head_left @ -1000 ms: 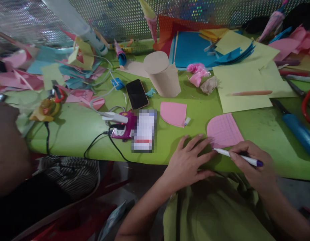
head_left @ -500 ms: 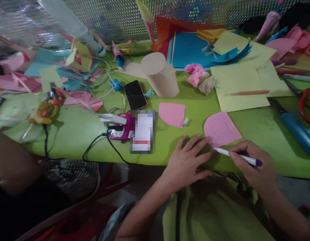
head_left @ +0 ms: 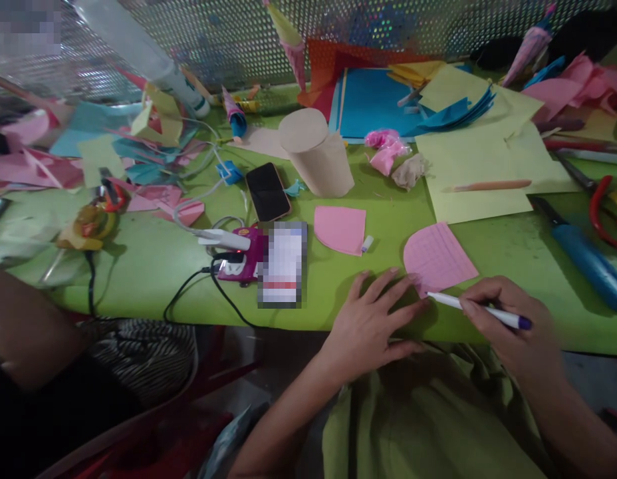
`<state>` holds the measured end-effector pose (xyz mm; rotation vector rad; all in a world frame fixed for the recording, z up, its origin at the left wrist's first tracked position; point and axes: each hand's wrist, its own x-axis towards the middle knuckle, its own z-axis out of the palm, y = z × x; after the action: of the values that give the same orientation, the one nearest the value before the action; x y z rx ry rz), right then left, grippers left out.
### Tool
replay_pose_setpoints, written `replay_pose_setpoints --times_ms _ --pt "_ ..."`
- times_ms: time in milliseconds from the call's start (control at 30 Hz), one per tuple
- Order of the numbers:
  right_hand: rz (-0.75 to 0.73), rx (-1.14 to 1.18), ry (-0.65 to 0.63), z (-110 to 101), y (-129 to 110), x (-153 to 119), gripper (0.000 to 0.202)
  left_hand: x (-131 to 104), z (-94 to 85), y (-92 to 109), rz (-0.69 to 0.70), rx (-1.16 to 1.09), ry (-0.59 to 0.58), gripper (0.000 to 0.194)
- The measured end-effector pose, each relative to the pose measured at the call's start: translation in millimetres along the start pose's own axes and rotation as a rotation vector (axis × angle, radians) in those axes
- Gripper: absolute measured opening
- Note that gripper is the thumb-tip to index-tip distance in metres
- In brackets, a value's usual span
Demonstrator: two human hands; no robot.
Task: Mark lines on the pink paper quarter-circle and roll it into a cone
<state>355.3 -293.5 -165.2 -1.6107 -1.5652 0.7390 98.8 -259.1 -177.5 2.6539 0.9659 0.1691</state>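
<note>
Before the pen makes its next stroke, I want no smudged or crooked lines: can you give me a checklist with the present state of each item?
1. Pen firmly in the right hand, in a writing grip: ok.
2. Pen tip on the lined pink paper, at its near corner: ok.
3. Left hand flat on the table, fingertips at the paper's near edge: ok; whether it actually pins the sheet: cannot tell.
4. Paper lies flat, no curl: ok.
5. Second pink piece and small eraser lie apart from the drawing area: ok.
6. Ink dry under the right hand: cannot tell.
</note>
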Motion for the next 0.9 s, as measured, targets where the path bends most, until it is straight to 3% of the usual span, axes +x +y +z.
replay_pose_setpoints --times_ms 400,900 --pt "0.003 -0.003 -0.091 5.2 -1.8 6.7 0.012 -0.8 3.1 -0.1 0.003 -0.007 0.026 0.070" --pt "0.035 -0.081 0.041 -3.5 5.3 5.3 0.009 0.0 -1.3 1.0 -0.021 -0.033 0.007 0.068"
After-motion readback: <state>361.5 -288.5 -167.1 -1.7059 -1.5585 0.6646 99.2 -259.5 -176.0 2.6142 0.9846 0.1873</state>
